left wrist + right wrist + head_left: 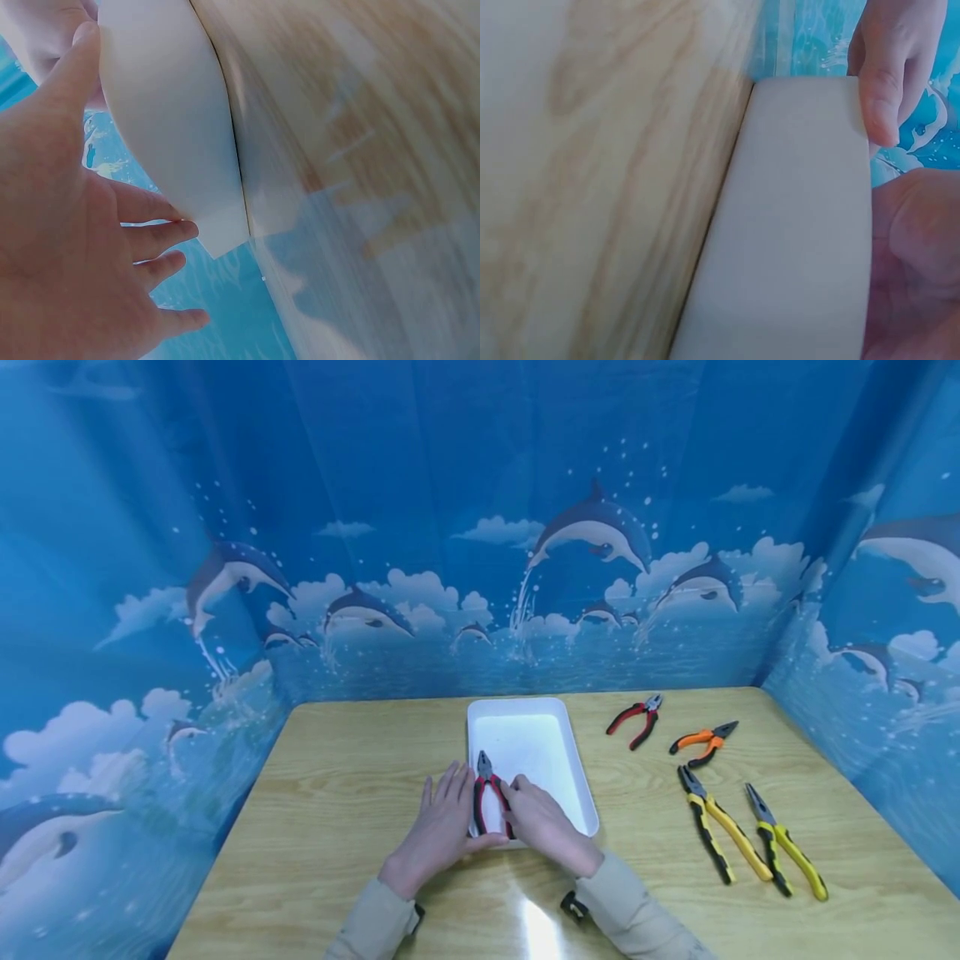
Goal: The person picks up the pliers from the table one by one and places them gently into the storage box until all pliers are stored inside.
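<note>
A pair of red-and-black combination pliers [485, 770] lies at the near left of the white tray [566, 727], nose pointing away. My right hand [542, 817] curls its fingers at the right handle, gripping it. Along the tray's left wall is my left hand [442, 820], its fingers stretched forward and its thumb across the near rim. In the left wrist view the left hand [67, 247] has spread fingers, with fingertips right at the tray wall [169, 97]. The right wrist view shows the right hand [922, 262] behind the tray's near wall [795, 225], its fingertips hidden.
Right of the tray on the wooden table [352, 760] lie red-and-black pliers [637, 720], orange-and-black pliers [705, 742], large yellow-and-black pliers [723, 822] and yellow long-nose pliers [783, 839]. A blue dolphin-print curtain [465, 460] surrounds the table's back and sides.
</note>
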The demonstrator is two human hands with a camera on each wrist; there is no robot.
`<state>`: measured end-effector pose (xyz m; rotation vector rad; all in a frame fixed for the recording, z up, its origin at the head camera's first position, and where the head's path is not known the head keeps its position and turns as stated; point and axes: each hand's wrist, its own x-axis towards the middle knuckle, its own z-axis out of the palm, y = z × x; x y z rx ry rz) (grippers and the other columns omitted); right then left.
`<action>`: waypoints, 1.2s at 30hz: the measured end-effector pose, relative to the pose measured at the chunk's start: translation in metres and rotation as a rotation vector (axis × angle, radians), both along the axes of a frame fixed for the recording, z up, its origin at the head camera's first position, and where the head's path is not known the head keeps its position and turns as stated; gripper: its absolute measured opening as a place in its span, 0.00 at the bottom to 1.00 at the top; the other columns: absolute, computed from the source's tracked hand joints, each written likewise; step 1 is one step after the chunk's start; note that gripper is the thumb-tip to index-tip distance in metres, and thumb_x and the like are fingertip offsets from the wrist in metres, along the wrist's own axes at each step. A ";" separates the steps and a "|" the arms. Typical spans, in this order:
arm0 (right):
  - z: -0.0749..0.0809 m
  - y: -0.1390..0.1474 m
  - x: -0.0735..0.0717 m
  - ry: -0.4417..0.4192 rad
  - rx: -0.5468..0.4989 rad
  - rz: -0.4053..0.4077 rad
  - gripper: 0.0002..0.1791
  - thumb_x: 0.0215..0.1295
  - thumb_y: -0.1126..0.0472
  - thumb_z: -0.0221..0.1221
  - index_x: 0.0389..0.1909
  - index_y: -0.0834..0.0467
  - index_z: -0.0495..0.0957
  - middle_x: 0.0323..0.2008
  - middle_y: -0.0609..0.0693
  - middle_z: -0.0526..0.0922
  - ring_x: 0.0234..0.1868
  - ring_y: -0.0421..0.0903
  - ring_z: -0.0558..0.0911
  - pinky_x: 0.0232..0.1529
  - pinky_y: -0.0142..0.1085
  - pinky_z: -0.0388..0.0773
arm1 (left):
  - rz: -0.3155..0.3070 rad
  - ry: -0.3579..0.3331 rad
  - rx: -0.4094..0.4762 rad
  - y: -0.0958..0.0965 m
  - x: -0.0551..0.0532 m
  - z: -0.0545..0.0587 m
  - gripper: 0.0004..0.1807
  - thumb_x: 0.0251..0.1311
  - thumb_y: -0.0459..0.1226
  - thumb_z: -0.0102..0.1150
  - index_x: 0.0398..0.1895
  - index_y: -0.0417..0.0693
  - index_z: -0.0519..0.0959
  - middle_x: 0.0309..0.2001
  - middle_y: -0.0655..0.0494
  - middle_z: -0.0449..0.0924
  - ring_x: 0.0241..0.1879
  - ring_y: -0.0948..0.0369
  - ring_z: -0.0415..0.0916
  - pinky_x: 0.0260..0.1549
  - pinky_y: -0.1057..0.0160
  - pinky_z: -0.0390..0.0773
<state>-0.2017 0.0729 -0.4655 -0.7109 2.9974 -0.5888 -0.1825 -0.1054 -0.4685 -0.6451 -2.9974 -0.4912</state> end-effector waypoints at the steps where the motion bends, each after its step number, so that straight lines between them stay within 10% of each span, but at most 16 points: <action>1: 0.001 0.000 0.000 -0.001 0.000 -0.009 0.26 0.64 0.65 0.67 0.62 0.71 0.76 0.39 0.56 0.78 0.32 0.45 0.75 0.30 0.35 0.78 | 0.000 0.004 -0.005 0.000 0.000 0.000 0.60 0.57 0.67 0.62 0.76 0.29 0.57 0.76 0.31 0.53 0.77 0.38 0.48 0.71 0.30 0.51; 16: 0.010 0.004 -0.004 0.334 -0.081 -0.110 0.06 0.65 0.60 0.68 0.41 0.54 0.84 0.35 0.48 0.81 0.30 0.42 0.78 0.24 0.28 0.74 | 0.020 -0.038 -0.023 0.002 -0.002 -0.001 0.60 0.57 0.69 0.60 0.77 0.32 0.56 0.77 0.33 0.53 0.78 0.39 0.46 0.72 0.30 0.48; 25: 0.009 0.020 -0.001 0.602 0.066 -0.093 0.07 0.64 0.54 0.70 0.34 0.53 0.84 0.30 0.46 0.80 0.30 0.44 0.77 0.28 0.33 0.78 | 0.016 -0.020 -0.014 0.001 0.000 -0.002 0.61 0.56 0.69 0.61 0.76 0.31 0.57 0.77 0.32 0.53 0.78 0.39 0.47 0.72 0.30 0.49; 36: 0.009 0.046 0.004 0.666 0.079 -0.101 0.09 0.63 0.54 0.70 0.30 0.54 0.84 0.27 0.47 0.80 0.29 0.46 0.77 0.26 0.36 0.78 | 0.010 0.012 -0.029 0.001 0.001 -0.001 0.60 0.56 0.69 0.60 0.76 0.31 0.57 0.77 0.32 0.53 0.77 0.39 0.48 0.71 0.30 0.52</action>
